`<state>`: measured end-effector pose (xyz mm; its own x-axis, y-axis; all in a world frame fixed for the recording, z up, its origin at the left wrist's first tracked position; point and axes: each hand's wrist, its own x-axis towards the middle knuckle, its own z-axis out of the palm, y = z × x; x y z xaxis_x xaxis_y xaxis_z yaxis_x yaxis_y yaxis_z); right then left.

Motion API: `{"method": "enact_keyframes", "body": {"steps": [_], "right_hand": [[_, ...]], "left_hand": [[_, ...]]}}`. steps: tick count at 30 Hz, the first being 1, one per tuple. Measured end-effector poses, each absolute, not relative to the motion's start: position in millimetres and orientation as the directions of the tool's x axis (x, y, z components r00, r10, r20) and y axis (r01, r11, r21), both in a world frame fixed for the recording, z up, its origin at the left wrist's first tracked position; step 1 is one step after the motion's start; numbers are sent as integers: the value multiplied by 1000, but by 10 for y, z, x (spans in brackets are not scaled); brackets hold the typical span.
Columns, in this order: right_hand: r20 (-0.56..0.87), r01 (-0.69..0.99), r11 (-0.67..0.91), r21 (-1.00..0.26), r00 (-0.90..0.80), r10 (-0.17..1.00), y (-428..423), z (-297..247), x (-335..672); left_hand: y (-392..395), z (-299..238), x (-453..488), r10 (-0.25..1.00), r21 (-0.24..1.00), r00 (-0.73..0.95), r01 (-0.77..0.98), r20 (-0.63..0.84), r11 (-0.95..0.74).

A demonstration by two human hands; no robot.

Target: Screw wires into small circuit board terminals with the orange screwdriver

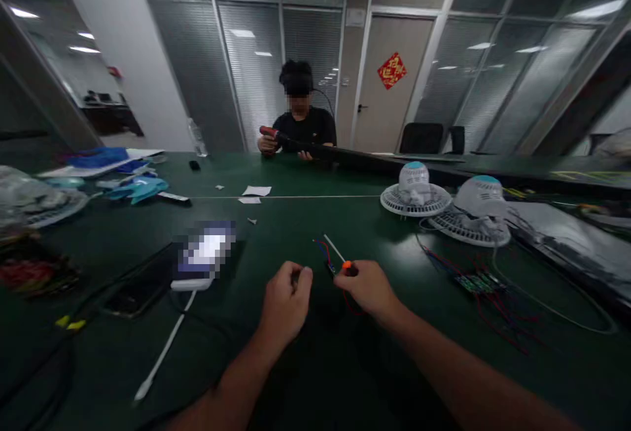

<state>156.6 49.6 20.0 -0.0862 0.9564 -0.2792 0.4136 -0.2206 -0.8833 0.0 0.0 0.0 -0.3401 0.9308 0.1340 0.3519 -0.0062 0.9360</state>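
Note:
My right hand (367, 286) is closed round a screwdriver (336, 249) with an orange handle, its thin shaft pointing up and left. By the fingertips of that hand is a small circuit board (330, 268) with red and blue wires; whether the fingers grip it too, I cannot tell. To the left, my left hand (287, 299) is curled with thumb and forefinger close together. Anything in that pinch is too small or hidden to name. Both hands are just above the green table (315, 378), a short gap apart.
White fan-like units (415, 198) and wired circuit boards (478, 283) lie on the right. On the left are a lit phone (206, 250), a dark phone (140, 283), a white cable (165, 352) and blue gloves (135, 188). Across the table sits a person (300, 122) holding a red-ended tool.

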Motion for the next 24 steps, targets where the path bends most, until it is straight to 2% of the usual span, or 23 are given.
{"method": "enact_keyframes", "body": {"steps": [2,5,6,9,11,16,18,20,24], "right_hand": [[-269,386,-205,-899,-121,955,405,184,1449],[-265,309,-208,-928,-156,952,271,170,1329],[-274,279,-221,-934,-169,947,231,170,1306],[-314,200,-273,-941,-217,924,131,180,1285],[-343,160,-312,-937,-236,909,79,184,1314],[-341,12,-343,-939,-154,927,-9,88,1549],[-349,-127,-360,-924,-95,932,-12,16,1685],[-300,-95,-307,-947,-85,950,6,-33,1818],[-96,251,-40,-967,-214,972,48,25,2039]], "left_hand": [[38,-15,3,946,977,-323,188,-32,98],[69,-48,25,963,978,-170,-34,-210,208],[69,-60,37,967,975,-130,-67,-219,212],[54,-85,66,974,994,-203,-76,-97,83],[49,-91,71,973,997,-221,-65,-66,52],[113,-95,56,959,974,-229,-188,-164,122],[158,-89,49,948,960,-269,-263,-169,97],[195,-64,43,943,932,-272,-350,-194,91],[211,21,33,952,847,-126,-501,-277,180]]}}
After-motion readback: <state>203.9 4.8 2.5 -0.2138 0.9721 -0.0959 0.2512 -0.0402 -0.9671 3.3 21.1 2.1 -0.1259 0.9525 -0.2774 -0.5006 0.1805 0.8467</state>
